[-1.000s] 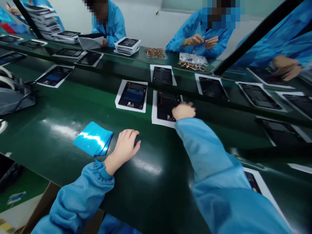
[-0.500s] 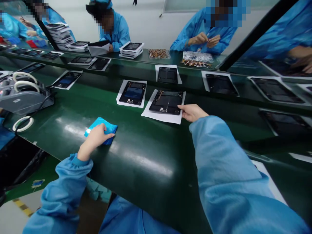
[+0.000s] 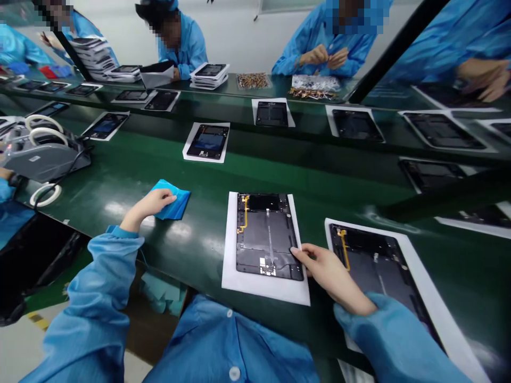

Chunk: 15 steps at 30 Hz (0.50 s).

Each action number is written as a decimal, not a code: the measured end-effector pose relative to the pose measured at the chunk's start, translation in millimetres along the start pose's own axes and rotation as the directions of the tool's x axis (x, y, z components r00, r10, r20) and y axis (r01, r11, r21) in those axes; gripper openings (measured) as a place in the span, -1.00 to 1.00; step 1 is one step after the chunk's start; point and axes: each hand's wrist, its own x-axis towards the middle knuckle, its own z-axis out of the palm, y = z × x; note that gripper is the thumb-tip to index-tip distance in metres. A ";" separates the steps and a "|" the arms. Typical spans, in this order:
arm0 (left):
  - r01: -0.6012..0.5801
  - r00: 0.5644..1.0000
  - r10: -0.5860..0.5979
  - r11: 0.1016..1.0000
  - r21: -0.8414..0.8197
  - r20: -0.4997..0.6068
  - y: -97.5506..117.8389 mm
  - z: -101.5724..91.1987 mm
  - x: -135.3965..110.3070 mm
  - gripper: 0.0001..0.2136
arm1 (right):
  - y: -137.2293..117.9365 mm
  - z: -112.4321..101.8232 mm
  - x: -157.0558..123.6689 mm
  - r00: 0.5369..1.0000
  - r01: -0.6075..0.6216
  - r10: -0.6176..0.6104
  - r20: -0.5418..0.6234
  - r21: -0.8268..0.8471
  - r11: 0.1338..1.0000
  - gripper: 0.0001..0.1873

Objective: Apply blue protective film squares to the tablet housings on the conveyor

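A black tablet back panel (image 3: pixel 266 235) with an orange flex cable lies on a white sheet (image 3: pixel 232 266) right in front of me on the green belt. My right hand (image 3: pixel 325 271) grips the panel's near right corner, thumb on top. Over at the left, my left hand (image 3: pixel 148 205) rests on a small stack of shiny blue films (image 3: pixel 174 198), its fingers curled over the stack's edge. A second black panel (image 3: pixel 379 268) on its own sheet lies just right of my right hand, partly under my sleeve.
More panels on white sheets dot the belt (image 3: pixel 120 170), one (image 3: pixel 207 141) beyond the blue films. A grey tape dispenser (image 3: pixel 40 151) and tape roll (image 3: pixel 44 194) sit at the left. Across the belt, co-workers in blue coats handle small parts beside stacked trays (image 3: pixel 209 74).
My right hand has dragged the panel and its sheet from the middle of the belt to the near edge. My left hand moved onto the blue films and stayed there.
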 end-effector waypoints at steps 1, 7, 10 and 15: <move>0.011 0.999 -0.011 1.000 0.011 -0.052 9.1 -5.5 -6.4 -0.44 | -4.3 0.6 -2.6 0.999 -0.016 0.014 -0.039 -0.046 0.999 -0.46; 0.009 0.958 0.008 0.998 0.058 -0.286 98.5 -22.2 -108.4 -0.70 | -105.1 76.9 -38.7 0.973 0.219 -0.225 0.051 0.105 0.970 -0.55; -0.038 0.992 0.020 0.989 -0.141 -0.127 131.7 -9.5 -169.0 -0.72 | -157.3 143.7 -55.0 0.878 0.094 -0.303 0.369 0.489 0.867 -0.31; 0.184 0.981 -0.195 0.920 -0.347 0.003 122.4 4.5 -233.5 -0.69 | -165.3 212.6 -71.1 0.694 -0.290 -0.323 0.643 0.661 0.692 -0.41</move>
